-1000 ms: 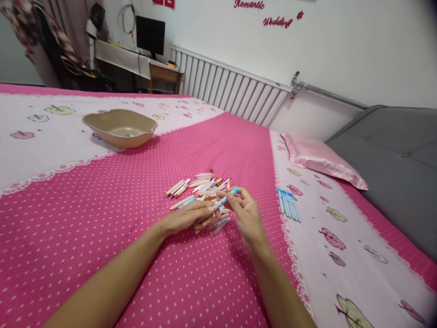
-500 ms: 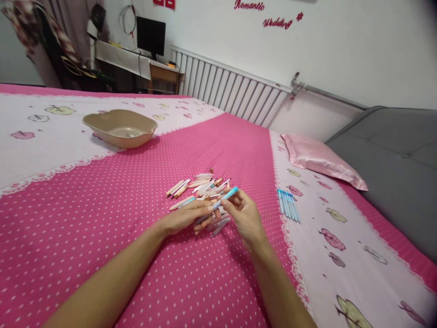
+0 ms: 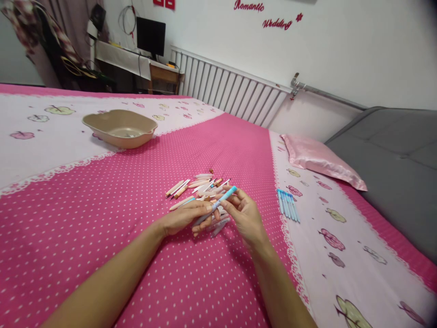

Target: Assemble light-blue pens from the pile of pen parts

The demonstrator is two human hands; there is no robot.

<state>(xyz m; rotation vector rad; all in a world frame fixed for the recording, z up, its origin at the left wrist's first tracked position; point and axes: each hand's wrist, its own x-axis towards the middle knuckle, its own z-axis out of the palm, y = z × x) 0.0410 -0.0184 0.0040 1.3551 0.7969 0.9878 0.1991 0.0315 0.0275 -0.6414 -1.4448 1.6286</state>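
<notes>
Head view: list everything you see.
Bedspread: one, pink and white, foreground
Held pen: one, blue and lilac, centre
Loose pens: too jumbled to count, mixed colours, centre
Pen row: several, blue, right
Basin: one, tan, left
Pillow: one, pink, right
Headboard: one, grey, far right
Radiator: one, white, back wall
Wall lettering: two words, red, top
Desk: one, brown, upper left
Monitor: one, black, on desk
Chair: one, dark, upper left
Left hand: one, bare, on pen
Right hand: one, bare, on pen

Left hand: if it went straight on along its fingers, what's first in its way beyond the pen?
Likely the right hand, just past the left hand and also on the pen. Depth is unclear, so it might pass under.
</notes>
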